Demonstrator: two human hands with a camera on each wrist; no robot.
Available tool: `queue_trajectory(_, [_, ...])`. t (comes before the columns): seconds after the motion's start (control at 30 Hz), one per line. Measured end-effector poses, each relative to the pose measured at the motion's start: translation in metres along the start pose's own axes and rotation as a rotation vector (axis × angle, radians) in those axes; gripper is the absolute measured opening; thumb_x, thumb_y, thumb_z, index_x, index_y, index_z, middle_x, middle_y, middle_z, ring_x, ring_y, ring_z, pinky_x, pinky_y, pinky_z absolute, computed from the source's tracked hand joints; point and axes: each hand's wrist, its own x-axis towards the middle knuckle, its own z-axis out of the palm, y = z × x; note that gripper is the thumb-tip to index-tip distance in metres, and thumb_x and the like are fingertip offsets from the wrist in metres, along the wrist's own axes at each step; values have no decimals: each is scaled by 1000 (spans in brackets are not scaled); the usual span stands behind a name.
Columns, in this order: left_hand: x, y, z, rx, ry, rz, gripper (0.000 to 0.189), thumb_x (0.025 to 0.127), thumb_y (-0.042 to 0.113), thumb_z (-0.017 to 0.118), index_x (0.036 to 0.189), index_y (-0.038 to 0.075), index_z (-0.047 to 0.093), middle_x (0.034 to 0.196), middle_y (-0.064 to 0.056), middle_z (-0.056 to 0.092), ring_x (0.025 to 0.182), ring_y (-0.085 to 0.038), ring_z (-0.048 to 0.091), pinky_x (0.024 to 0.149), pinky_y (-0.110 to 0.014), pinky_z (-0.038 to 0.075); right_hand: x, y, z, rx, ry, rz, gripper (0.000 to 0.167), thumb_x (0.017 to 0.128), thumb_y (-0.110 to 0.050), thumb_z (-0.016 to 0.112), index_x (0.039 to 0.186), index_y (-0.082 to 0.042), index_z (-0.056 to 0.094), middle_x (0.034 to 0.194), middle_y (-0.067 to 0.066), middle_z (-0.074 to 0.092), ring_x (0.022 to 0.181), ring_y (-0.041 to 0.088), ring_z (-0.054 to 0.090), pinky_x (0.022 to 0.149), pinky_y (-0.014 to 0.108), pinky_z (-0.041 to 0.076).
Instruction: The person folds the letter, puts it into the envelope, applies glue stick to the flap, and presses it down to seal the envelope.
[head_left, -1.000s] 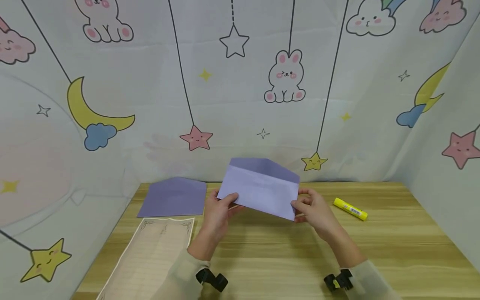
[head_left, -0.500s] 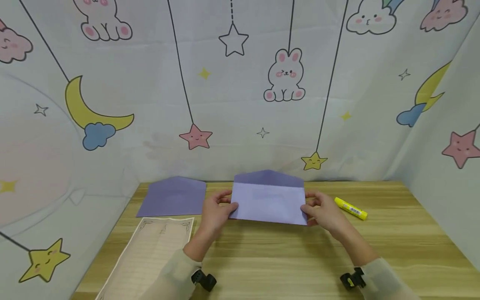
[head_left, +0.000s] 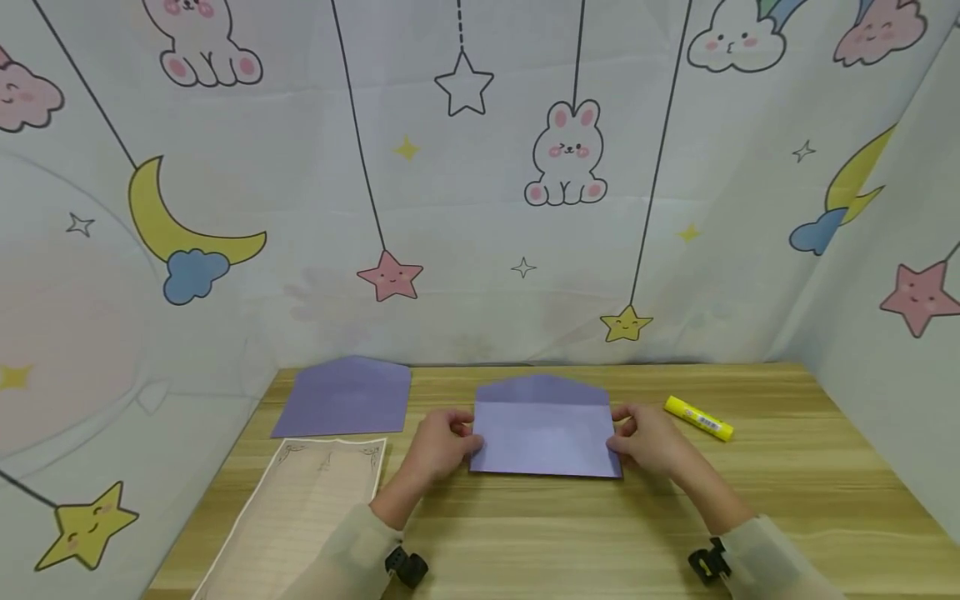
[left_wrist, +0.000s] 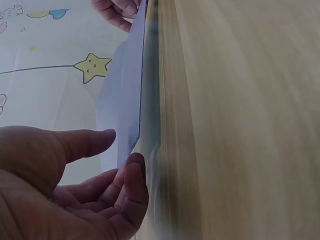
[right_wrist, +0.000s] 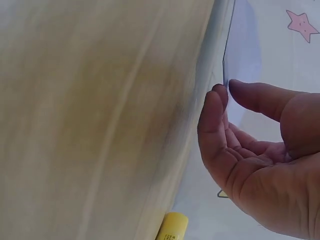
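A light purple envelope [head_left: 543,437] is level just over the middle of the table, its pointed flap open toward the back wall. At its left edge my left hand [head_left: 442,450] holds it, thumb on the upper face and fingers underneath. My right hand [head_left: 651,443] pinches the right edge between thumb and fingers. From the left wrist, the envelope [left_wrist: 120,95] shows nearly edge-on, with a narrow gap between it and the wood. The right wrist view has thumb and forefinger of the right hand [right_wrist: 260,150] together at the envelope's corner.
A second purple envelope [head_left: 345,400] lies at the back left of the wooden table [head_left: 555,542]. Before it is a cream sheet of lined letter paper [head_left: 307,500] with ornate corners. A yellow glue stick [head_left: 699,418] lies right of my right hand. Behind hangs a cartoon-printed curtain [head_left: 480,200].
Both hands have lowered the envelope toward the table and brought it nearer. It was tilted at first and has become level, shifting slightly to the right.
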Motion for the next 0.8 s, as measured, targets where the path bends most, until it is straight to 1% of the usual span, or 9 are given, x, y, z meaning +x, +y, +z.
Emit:
queue_trajectory(0.13, [1,-3,2,93,-50,11,39,92,8,82,125,-8,71,89,-4,67,81,-17,60,71,-32,53,0,0,-1,-69,-19,12,45,94,-5,79,131,12,61,96,11,67,76,20,65,67,35,57])
queue_trajectory(0.23, [2,-3,3,147,-62,34,33,91,9,83,118,-8,74,86,-3,66,78,-16,58,71,-31,51,0,0,-1,-111,-39,21,45,94,-7,79,131,13,61,99,11,66,81,20,63,71,35,57])
queue_trajectory(0.37, [2,-2,4,191,-78,50,26,90,9,83,107,-7,74,81,-2,62,78,-17,57,75,-35,51,1,-1,0,-142,-64,21,45,94,-7,78,130,15,62,99,10,65,83,21,61,71,35,55])
queue_trajectory(0.4, [1,-1,5,203,-80,52,28,90,10,83,109,-8,74,80,-1,61,79,-17,57,78,-35,52,1,-1,0,-142,-67,21,44,94,-6,78,130,15,62,98,10,65,83,21,60,71,35,55])
queue_trajectory(0.47, [1,0,5,224,-93,56,24,90,10,83,104,-7,73,75,1,56,78,-17,56,79,-36,51,1,-1,1,-147,-72,17,44,94,-5,78,129,16,63,96,9,64,82,21,60,71,34,54])
queue_trajectory(0.53, [0,1,5,250,-103,69,19,91,10,82,96,-4,71,69,2,51,73,-16,53,76,-35,48,1,-1,1,-152,-75,15,45,93,-6,77,130,16,63,96,8,64,82,20,59,71,34,53])
queue_trajectory(0.63, [-1,2,5,275,-112,88,24,92,9,81,84,-5,64,63,4,43,62,-14,46,66,-31,42,1,-1,0,-156,-78,8,46,93,-6,78,131,17,63,97,8,66,84,20,59,72,34,54])
queue_trajectory(0.7, [-2,2,5,278,-103,86,23,92,11,81,92,-8,68,64,4,45,60,-13,44,62,-29,40,1,-1,-1,-160,-74,6,48,93,-8,79,131,16,62,99,8,67,86,20,60,73,34,54])
queue_trajectory(0.8, [-2,3,4,270,-71,68,36,93,15,82,115,-10,71,74,0,54,65,-14,49,62,-31,43,-1,-2,-4,-154,-59,1,49,93,-10,79,132,13,62,100,9,67,87,22,60,73,36,54])
